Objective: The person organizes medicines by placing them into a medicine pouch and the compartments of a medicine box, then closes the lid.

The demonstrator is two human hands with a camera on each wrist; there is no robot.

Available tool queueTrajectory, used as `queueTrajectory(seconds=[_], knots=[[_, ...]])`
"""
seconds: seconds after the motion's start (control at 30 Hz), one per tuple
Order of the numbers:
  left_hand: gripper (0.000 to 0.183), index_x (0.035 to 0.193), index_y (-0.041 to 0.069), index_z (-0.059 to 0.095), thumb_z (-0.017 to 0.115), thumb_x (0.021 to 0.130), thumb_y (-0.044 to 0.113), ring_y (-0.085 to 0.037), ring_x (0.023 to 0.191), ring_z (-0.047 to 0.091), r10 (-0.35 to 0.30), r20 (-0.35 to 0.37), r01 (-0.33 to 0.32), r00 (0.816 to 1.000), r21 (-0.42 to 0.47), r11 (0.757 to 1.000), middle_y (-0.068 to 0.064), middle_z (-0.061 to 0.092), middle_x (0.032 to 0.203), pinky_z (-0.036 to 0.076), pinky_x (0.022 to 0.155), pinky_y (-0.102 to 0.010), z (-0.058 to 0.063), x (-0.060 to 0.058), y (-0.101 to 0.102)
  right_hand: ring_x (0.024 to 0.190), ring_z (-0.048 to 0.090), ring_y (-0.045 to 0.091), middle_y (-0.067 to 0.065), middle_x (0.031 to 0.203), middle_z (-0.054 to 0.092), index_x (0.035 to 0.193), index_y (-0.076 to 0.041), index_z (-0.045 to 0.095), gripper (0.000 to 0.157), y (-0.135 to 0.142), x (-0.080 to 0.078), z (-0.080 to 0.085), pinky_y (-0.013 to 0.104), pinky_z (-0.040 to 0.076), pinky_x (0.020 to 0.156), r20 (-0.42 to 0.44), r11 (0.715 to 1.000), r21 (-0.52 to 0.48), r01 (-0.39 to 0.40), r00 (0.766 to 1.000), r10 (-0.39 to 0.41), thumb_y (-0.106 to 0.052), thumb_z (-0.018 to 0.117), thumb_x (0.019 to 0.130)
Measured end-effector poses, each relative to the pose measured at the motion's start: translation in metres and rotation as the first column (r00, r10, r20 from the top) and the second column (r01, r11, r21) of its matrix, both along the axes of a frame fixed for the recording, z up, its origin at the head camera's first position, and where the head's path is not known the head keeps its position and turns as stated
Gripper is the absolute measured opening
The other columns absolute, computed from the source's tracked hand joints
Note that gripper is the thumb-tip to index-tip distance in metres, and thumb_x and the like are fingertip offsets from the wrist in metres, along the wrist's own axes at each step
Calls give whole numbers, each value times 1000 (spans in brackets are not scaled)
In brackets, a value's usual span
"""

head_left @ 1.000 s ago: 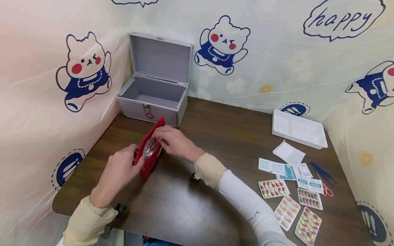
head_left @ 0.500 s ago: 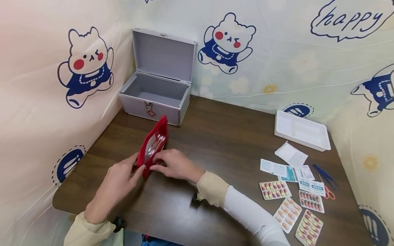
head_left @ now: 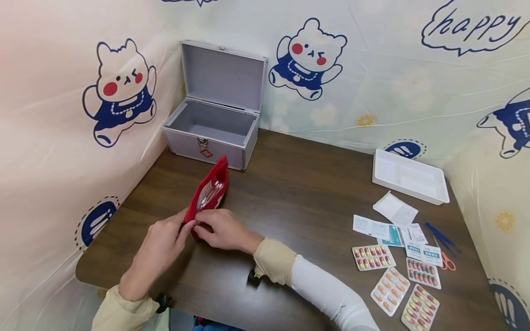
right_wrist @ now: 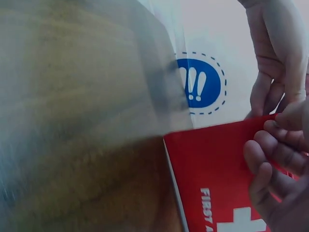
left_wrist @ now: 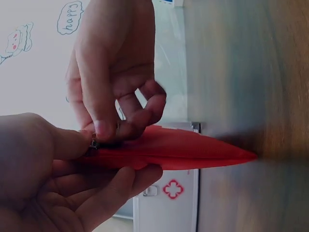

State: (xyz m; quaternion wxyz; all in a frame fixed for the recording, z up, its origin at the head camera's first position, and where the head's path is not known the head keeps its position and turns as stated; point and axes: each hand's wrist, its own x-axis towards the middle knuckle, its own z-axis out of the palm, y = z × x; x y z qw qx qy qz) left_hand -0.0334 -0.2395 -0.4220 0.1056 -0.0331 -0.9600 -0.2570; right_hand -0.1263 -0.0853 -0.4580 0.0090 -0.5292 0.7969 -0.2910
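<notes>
A red first-aid pouch stands on edge on the table, its mouth parted, with cotton swabs in clear wrap showing inside. My left hand grips the pouch's near end between thumb and fingers. Close against it, my right hand pinches at the same end, where a small metal zipper slider shows in the left wrist view. The pull itself is mostly covered by the right thumb and forefinger. White lettering and a cross mark the pouch's side in the right wrist view.
Behind the pouch stands a silver first-aid box, lid raised. At the right are a white divided tray, a gauze packet, paper sachets, several capsule blister packs, blue tweezers and orange-handled scissors.
My right hand has come from inside the pouch's mouth down to its near end, beside the left hand. The swabs are now uncovered. The left hand keeps its grip.
</notes>
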Motion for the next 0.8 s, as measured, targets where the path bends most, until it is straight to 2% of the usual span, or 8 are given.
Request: queueTrajectory(seconds=[0.07, 0.23, 0.47, 0.7, 0.8], knots=[[35, 125, -3, 63, 69, 92, 8, -14, 58, 50, 1, 28, -1, 1000, -1, 1000, -19, 71, 93, 46, 50, -20, 1, 0, -1, 69, 54, 2, -9, 83, 64, 95, -19, 67, 9, 0, -1, 1, 7, 43, 68, -17, 999, 30, -13, 1000, 14, -20, 59, 98], [38, 128, -6, 62, 67, 93, 6, -12, 53, 46, 27, 80, -27, 996, 7, 1000, -17, 71, 84, 40, 45, -17, 4, 2, -2, 65, 49, 0, -10, 81, 63, 92, -20, 65, 12, 1, -4, 3, 6, 39, 62, -24, 996, 90, -28, 999, 30, -22, 56, 99], [31, 121, -4, 68, 68, 92, 6, -12, 50, 43, 55, 71, -56, 996, 9, 998, -18, 73, 83, 35, 42, -18, 4, 2, -2, 60, 46, -1, -11, 80, 66, 87, -21, 68, 16, 6, -13, 8, 7, 38, 58, -153, 998, 69, -5, 988, 16, -22, 56, 98], [28, 119, -4, 69, 67, 93, 6, -12, 48, 40, 72, 76, -72, 995, -7, 997, -14, 71, 77, 33, 41, -19, 5, 3, -2, 58, 44, -1, -11, 76, 65, 84, -22, 67, 19, 10, -25, 12, 9, 37, 55, -199, 996, 94, -9, 980, 28, -24, 56, 98], [26, 117, -5, 69, 67, 93, 5, -12, 46, 39, 84, 58, -82, 995, -21, 996, -17, 72, 79, 32, 41, -19, 6, 5, -2, 58, 46, 0, -11, 75, 65, 82, -22, 66, 19, 14, -33, 14, 10, 38, 55, -208, 995, 95, 15, 978, 5, -24, 56, 98]])
